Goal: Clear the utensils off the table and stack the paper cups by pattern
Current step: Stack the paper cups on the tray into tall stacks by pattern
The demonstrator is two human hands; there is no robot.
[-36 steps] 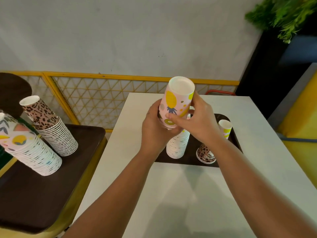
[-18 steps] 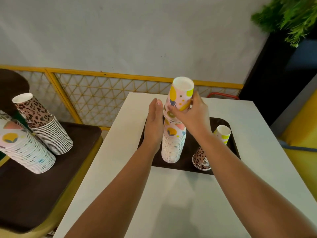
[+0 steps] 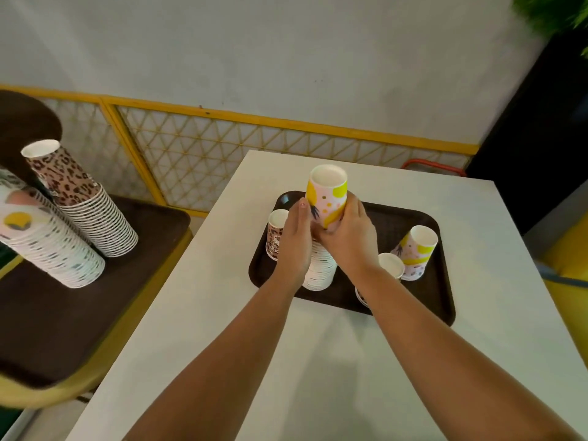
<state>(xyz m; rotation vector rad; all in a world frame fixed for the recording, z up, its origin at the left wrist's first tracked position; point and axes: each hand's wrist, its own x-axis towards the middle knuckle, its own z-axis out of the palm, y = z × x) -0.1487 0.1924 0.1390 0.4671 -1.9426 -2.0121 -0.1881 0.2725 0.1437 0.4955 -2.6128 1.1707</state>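
A stack of upside-down pink-and-yellow fruit-pattern paper cups (image 3: pixel 327 198) stands on a dark brown tray (image 3: pixel 426 294) on the white table (image 3: pixel 222 313). My right hand (image 3: pixel 348 237) grips the top cup of the stack. Against the stack's left side rests my left hand (image 3: pixel 296 240), fingers straight. A leopard-print cup (image 3: pixel 275 233) stands behind my left hand. To the right, a single fruit-pattern cup (image 3: pixel 416 253) and a smaller cup (image 3: pixel 391 265) partly hidden by my right forearm also sit on the tray.
On a second brown tray (image 3: pixel 63 313) at the left stand a tall leopard-print cup stack (image 3: pixel 82 202) and a tall fruit-pattern stack (image 3: pixel 41 240). A yellow lattice railing (image 3: pixel 222 148) runs behind the table. A yellow seat (image 3: pixel 569 253) is at the right.
The top cup has gone down onto the stack, which now stands shorter. My left hand went from gripping the cup to lying flat against the stack. The view tilted down.
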